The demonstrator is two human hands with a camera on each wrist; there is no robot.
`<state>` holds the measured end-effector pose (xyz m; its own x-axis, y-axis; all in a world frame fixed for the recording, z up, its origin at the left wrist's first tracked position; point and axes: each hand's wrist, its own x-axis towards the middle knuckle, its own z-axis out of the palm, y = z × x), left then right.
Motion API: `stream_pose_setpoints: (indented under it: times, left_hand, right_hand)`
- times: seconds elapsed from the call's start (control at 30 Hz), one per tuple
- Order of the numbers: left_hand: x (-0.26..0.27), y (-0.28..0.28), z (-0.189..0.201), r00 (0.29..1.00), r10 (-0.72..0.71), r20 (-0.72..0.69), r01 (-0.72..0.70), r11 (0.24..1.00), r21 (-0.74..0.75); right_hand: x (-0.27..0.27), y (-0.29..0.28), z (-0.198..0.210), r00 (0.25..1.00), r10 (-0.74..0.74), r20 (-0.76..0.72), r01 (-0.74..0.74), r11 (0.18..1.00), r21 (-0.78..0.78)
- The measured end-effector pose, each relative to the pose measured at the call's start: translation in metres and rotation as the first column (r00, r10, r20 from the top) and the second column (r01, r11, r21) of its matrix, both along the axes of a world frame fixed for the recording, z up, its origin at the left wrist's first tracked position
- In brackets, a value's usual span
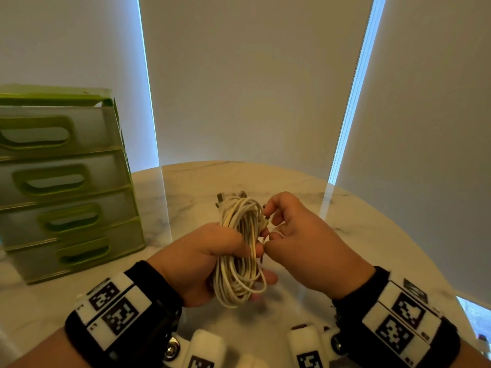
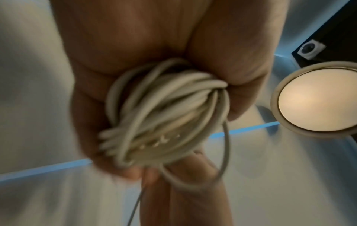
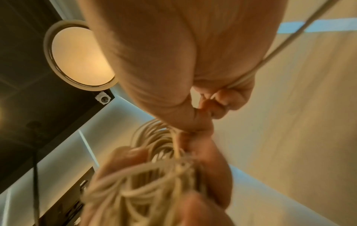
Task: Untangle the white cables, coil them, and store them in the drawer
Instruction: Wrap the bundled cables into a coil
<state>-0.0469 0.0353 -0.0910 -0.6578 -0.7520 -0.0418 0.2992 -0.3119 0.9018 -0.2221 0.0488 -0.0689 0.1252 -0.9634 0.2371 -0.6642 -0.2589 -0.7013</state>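
glowing ceiling lamp (image 2: 316, 99), wrist views only

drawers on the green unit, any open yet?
All shut. In the head view the four drawer fronts of the green drawer unit sit flush in its frame; none is pulled out.

Marble table (image 1: 305, 187), probably drawn blinds (image 1: 252, 88).

Cables (image 1: 240, 251) in my grip: off-white. Drawer unit (image 1: 61, 181) at table's left edge: lime-green frame, pale grey fronts. Table (image 1: 358, 235): white marble, grey veining.
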Motion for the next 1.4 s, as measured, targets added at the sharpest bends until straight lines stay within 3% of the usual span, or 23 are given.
stream_pose_setpoints:
  times: [0.1, 0.27, 0.37, 0.5, 0.53, 0.57, 0.6, 0.63, 0.67, 0.7, 0.8, 0.9, 1.07, 1.2, 1.27, 1.3, 1.4]
  left_hand:
    - [-0.005, -0.001, -0.001, 0.994, 0.095, -0.05, -0.096, 0.995, -0.021]
    - [0.002, -0.012, -0.001, 0.969, 0.245, 0.039, -0.241, 0.967, -0.086]
    - [0.005, -0.013, 0.001, 0.949, 0.305, 0.087, -0.295, 0.949, -0.109]
    - [0.014, -0.022, 0.005, 0.803, 0.578, 0.147, -0.536, 0.807, -0.247]
    - [0.016, -0.023, 0.006, 0.789, 0.595, 0.153, -0.551, 0.796, -0.25]
    - [0.017, -0.023, 0.006, 0.792, 0.591, 0.153, -0.551, 0.8, -0.237]
    - [0.016, -0.023, 0.006, 0.799, 0.582, 0.148, -0.547, 0.807, -0.222]
    - [0.013, -0.021, 0.006, 0.812, 0.566, 0.141, -0.533, 0.818, -0.216]
    - [0.009, -0.02, 0.004, 0.824, 0.549, 0.143, -0.515, 0.829, -0.217]
    - [0.004, -0.018, 0.003, 0.829, 0.54, 0.147, -0.505, 0.835, -0.217]
    - [-0.007, -0.013, 0.003, 0.836, 0.536, 0.116, -0.517, 0.841, -0.156]
    - [-0.009, -0.009, 0.007, 0.877, 0.479, 0.035, -0.472, 0.873, -0.121]
    - [-0.014, -0.006, 0.006, 0.855, 0.519, -0.017, -0.512, 0.837, -0.192]
    - [-0.007, -0.018, 0.003, 0.727, 0.684, -0.052, -0.684, 0.716, -0.143]
    - [0.001, -0.022, 0.008, 0.698, 0.701, -0.145, -0.713, 0.7, -0.042]
    - [0.005, -0.024, 0.01, 0.704, 0.681, -0.203, -0.694, 0.72, 0.006]
    - [0.016, -0.023, 0.016, 0.77, 0.567, -0.292, -0.575, 0.815, 0.065]
  right_hand:
    - [-0.005, -0.003, 0.001, 1.0, 0.007, 0.013, -0.007, 1.0, 0.03]
    - [-0.004, -0.005, -0.002, 0.953, 0.048, 0.298, -0.059, 0.998, 0.029]
    - [-0.011, -0.005, 0.001, 0.974, 0.028, 0.227, -0.051, 0.994, 0.096]
    - [-0.02, -0.003, 0.004, 0.999, -0.012, -0.037, 0.02, 0.974, 0.226]
    - [-0.021, -0.005, 0.004, 0.999, -0.045, 0.018, 0.04, 0.977, 0.209]
    - [-0.02, -0.007, 0.005, 0.979, -0.076, 0.189, 0.036, 0.978, 0.206]
    - [-0.016, -0.007, 0.006, 0.899, -0.09, 0.428, -0.007, 0.976, 0.219]
    - [-0.011, -0.006, 0.007, 0.757, -0.08, 0.648, -0.087, 0.971, 0.221]
    - [-0.005, -0.004, 0.008, 0.621, -0.055, 0.782, -0.158, 0.968, 0.194]
    - [0.0, -0.004, 0.006, 0.561, -0.012, 0.828, -0.192, 0.971, 0.144]
    - [0.012, -0.001, -0.006, 0.677, 0.106, 0.729, -0.171, 0.985, 0.016]
    - [0.019, 0.0, -0.016, 0.772, 0.165, 0.615, -0.209, 0.978, 0.0]
    - [0.019, 0.002, -0.019, 0.773, 0.226, 0.593, -0.299, 0.954, 0.026]
    - [0.018, 0.006, -0.014, 0.707, 0.244, 0.664, -0.352, 0.936, 0.031]
    - [0.013, 0.008, -0.009, 0.702, 0.263, 0.662, -0.436, 0.893, 0.108]
    - [0.01, 0.008, -0.007, 0.733, 0.268, 0.625, -0.47, 0.864, 0.181]
    - [-0.001, 0.006, -0.003, 0.905, 0.284, 0.317, -0.408, 0.792, 0.455]
